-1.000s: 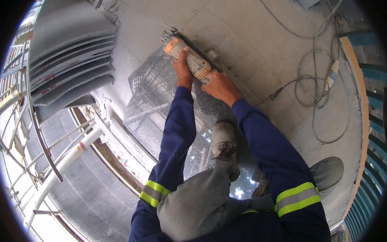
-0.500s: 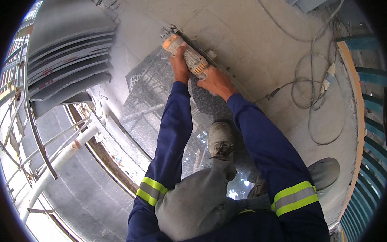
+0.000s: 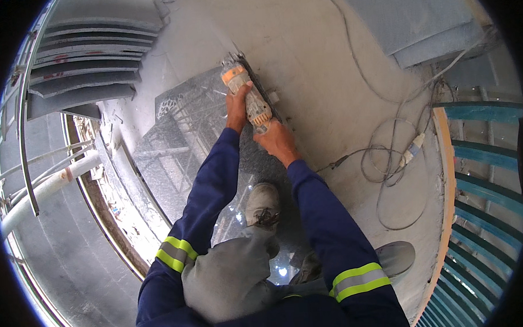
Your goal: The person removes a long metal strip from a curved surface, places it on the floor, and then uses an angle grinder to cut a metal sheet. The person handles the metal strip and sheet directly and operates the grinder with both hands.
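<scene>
An orange and grey angle grinder [image 3: 253, 101], coated in dust, lies along the far right edge of a dark, polished stone slab [image 3: 157, 138]. My left hand [image 3: 236, 109] is wrapped round the grinder's body near its orange head end. Behind it, my right hand [image 3: 278, 142] grips the rear handle. The grinder's disc is not clear to see, and a faint streak of dust shows by the head. My shoe [image 3: 262, 205] rests on the slab between my forearms.
Several dark slabs [image 3: 91, 71] are stacked at the far left, beside a metal rail. Grey slabs [image 3: 418, 25] lie at the far right. A looped cable with a pale connector [image 3: 412, 149] lies on the dusty floor, near teal railing bars [image 3: 484, 151]. A white pipe [image 3: 52, 185] runs at left.
My view has shifted, so most of the scene sits further left, with more of the far right slabs showing. Both hands keep hold of the grinder at the slab's edge.
</scene>
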Available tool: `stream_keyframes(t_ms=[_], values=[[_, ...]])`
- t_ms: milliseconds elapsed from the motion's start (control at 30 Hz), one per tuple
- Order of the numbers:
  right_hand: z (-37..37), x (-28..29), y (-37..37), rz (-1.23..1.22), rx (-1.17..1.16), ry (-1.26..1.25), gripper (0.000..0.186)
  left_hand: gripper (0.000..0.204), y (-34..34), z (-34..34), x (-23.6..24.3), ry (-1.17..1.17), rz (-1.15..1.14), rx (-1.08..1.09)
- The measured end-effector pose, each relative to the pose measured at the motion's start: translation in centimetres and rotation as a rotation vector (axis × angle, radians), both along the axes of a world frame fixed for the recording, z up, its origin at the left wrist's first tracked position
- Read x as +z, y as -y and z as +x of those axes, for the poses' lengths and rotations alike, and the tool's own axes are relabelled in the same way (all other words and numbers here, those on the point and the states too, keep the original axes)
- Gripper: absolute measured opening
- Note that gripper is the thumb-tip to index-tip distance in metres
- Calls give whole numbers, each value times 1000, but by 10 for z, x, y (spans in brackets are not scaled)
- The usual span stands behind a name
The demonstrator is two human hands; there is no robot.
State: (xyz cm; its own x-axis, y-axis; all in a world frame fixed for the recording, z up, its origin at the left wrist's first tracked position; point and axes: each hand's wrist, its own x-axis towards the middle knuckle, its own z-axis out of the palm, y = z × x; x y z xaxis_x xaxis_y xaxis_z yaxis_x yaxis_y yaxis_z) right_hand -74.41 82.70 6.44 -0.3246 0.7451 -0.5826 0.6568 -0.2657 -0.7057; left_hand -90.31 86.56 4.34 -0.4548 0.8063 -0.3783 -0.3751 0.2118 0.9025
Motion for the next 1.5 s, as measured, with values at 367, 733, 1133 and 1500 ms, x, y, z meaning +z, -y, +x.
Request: stream_keyframes(t_ms=[367,733,1133,1500], values=[[5,8,2,-13,13,13,59,47,4,2,-3,-30,-32,-12],[-16,-6,-18,155,-12,-74,43,44,-19,-18,-4,-57,-38,-1],[-13,-3,-8,27,5,-35,57,43,-6,-8,6,-51,6,-33],[-5,3,-2,26,10,-30,58,49,-1,-5,0,-38,-36,-13]])
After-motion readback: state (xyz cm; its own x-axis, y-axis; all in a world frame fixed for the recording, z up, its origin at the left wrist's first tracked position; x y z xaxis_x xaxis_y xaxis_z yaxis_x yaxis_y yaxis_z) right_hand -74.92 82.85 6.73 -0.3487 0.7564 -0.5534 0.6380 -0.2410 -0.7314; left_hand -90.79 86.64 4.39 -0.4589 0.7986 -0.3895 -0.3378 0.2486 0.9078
